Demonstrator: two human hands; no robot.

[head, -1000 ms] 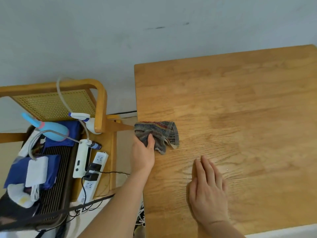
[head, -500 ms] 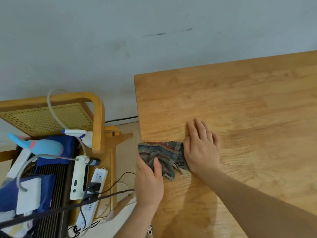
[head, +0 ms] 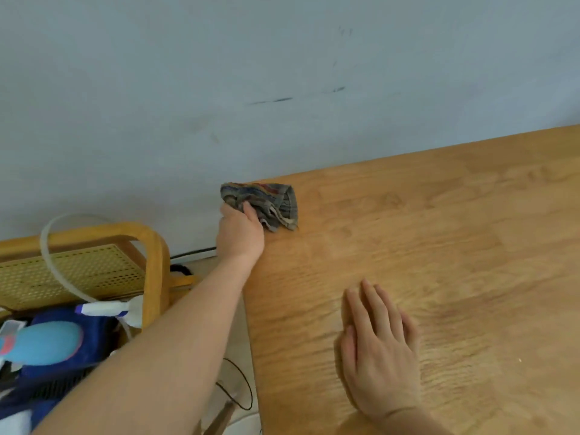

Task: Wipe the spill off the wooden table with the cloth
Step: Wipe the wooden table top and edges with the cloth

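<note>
A grey striped cloth [head: 266, 202], bunched up, sits at the far left corner of the wooden table [head: 439, 230]. My left hand [head: 240, 235] grips the cloth's near left part, thumb on top, at the table's left edge. My right hand [head: 378, 346] lies flat, palm down, fingers together, on the table nearer to me and well to the right of the cloth. I can make out no clear wet patch on the wood.
A wooden chair with a cane panel [head: 78, 271] stands left of the table, close to my left arm. On it lie a blue pouch and toy [head: 44, 343], a white tube and cables. A pale wall [head: 282, 73] runs behind the table's far edge.
My left hand has pushed the cloth along the left edge to the table's far corner. My right hand has left the cloth and now rests flat nearer to me.
</note>
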